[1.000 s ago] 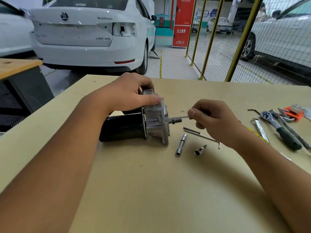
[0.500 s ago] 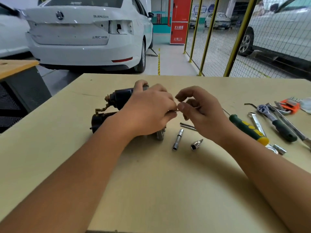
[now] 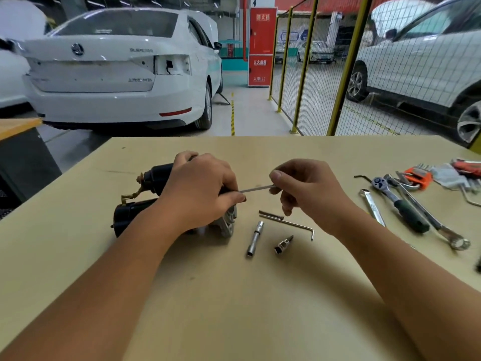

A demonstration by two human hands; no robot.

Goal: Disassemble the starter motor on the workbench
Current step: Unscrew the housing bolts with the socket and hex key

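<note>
matt wooden workbench [image 3: 234, 308]; glossy black starter motor [image 3: 156, 175], bare-metal nose.

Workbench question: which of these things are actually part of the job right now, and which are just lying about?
In use: starter motor, held by left hand; thin metal rod, pinched by right hand.

Lying about: socket extension, small socket, hex key, ratchet, spanner.

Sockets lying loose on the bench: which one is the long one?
The slim deep socket, lying nearest the starter motor. The other socket, to its right, is short and stubby, just below the bent hex key.
</note>
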